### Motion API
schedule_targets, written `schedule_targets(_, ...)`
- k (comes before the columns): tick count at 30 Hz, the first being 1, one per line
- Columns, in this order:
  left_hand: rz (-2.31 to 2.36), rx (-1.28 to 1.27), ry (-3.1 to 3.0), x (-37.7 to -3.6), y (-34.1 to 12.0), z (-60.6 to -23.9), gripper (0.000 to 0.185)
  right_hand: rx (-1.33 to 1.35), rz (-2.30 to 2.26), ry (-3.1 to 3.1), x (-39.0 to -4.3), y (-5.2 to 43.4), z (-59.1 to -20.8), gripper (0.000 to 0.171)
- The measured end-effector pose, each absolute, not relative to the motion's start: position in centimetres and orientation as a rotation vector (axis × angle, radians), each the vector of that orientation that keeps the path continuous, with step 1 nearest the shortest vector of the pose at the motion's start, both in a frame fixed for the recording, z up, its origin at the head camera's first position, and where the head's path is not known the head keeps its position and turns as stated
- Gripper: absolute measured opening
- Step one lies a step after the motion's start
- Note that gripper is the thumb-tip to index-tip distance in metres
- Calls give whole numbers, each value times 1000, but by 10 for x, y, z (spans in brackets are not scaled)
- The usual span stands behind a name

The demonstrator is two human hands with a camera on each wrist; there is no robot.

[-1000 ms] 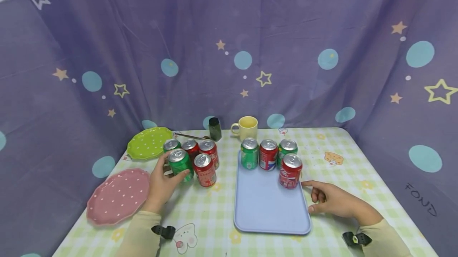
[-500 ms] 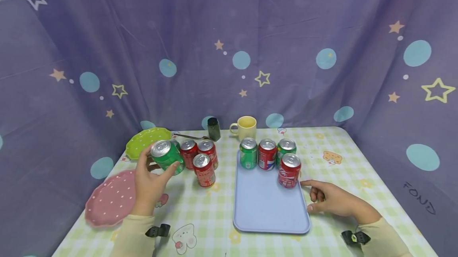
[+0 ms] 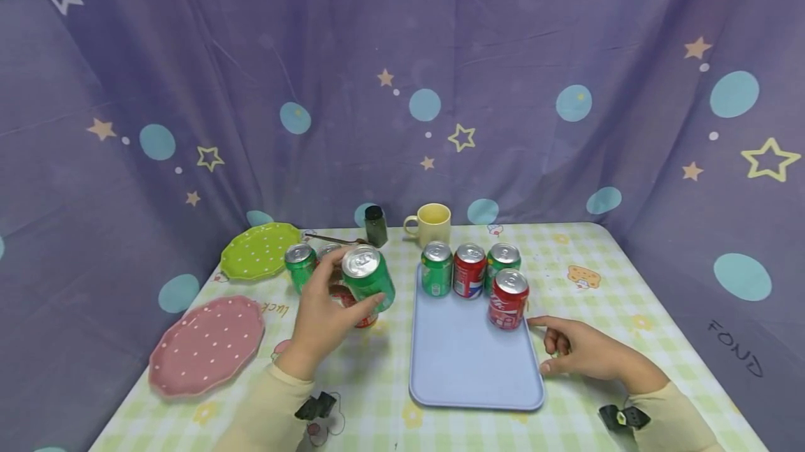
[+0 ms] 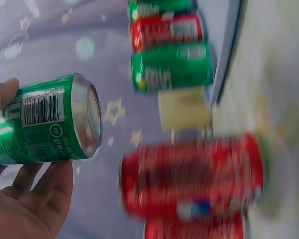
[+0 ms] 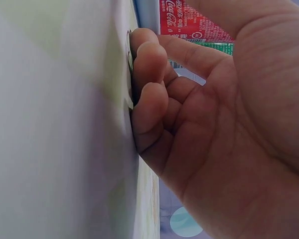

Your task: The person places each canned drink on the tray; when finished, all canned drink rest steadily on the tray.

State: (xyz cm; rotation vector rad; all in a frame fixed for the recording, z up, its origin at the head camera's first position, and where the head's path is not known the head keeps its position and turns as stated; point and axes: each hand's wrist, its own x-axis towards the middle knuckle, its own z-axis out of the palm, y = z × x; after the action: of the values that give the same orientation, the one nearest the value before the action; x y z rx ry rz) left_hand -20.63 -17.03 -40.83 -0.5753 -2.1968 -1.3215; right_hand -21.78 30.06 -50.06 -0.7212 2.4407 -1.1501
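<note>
My left hand (image 3: 323, 319) grips a green soda can (image 3: 372, 286) around its sides, raised above the table and slightly tilted. The left wrist view shows the same can's barcode (image 4: 42, 108) and silver end. Behind that hand stand another green can (image 3: 300, 267) and several red cans (image 4: 192, 177), mostly hidden in the head view. On the blue tray (image 3: 474, 375), two green cans (image 3: 437, 270) and a red-and-blue can (image 3: 469, 274) line the far edge, with a red Coca-Cola can (image 3: 508, 304) nearer. My right hand (image 3: 588, 351) rests at the tray's right edge, index finger extended, other fingers loosely curled.
A pink dotted plate (image 3: 207, 347) and a green dotted plate (image 3: 260, 251) lie on the left. At the back are a brown spoon-like utensil (image 3: 333, 238), a dark jar (image 3: 376, 228) and a yellow mug (image 3: 434, 223). A purple curtain (image 3: 352, 158) encloses the table.
My left hand has lifted the green can from the left group, first drawing it leftward, then carrying it right towards the tray. The right hand has stayed in place.
</note>
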Motion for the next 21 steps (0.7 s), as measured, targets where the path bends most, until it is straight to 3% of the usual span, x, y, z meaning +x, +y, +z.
schedule_targets(21,-1472,-676,-2526,-237,-63,-450,74,-662,-1128,2461,-218,297,-501,83)
